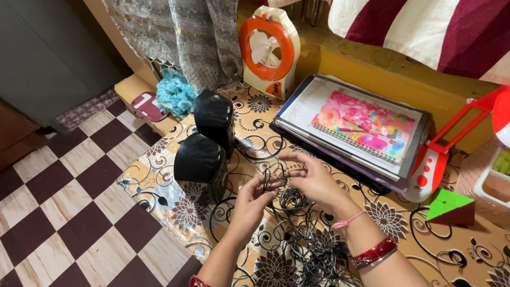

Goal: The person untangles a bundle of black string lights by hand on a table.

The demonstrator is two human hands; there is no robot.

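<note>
My left hand [249, 204] and my right hand [313, 178] both pinch a thin black cable [276, 183] just above a low table with a floral cover [159, 175]. The cable runs down into a tangled heap of black wire [313, 250] between my forearms. Two black speakers stand just left of my hands, the nearer one [200, 162] by my left hand, the other [213, 118] behind it. Red bangles sit on both of my wrists.
A laptop with a colourful spiral notebook [366, 127] on it lies at the back right. An orange and white fan [268, 50] stands behind the speakers. A red and white lamp [443, 149], a green and red pyramid puzzle [449, 208], blue cloth [174, 94] and checkered floor [64, 212] surround the table.
</note>
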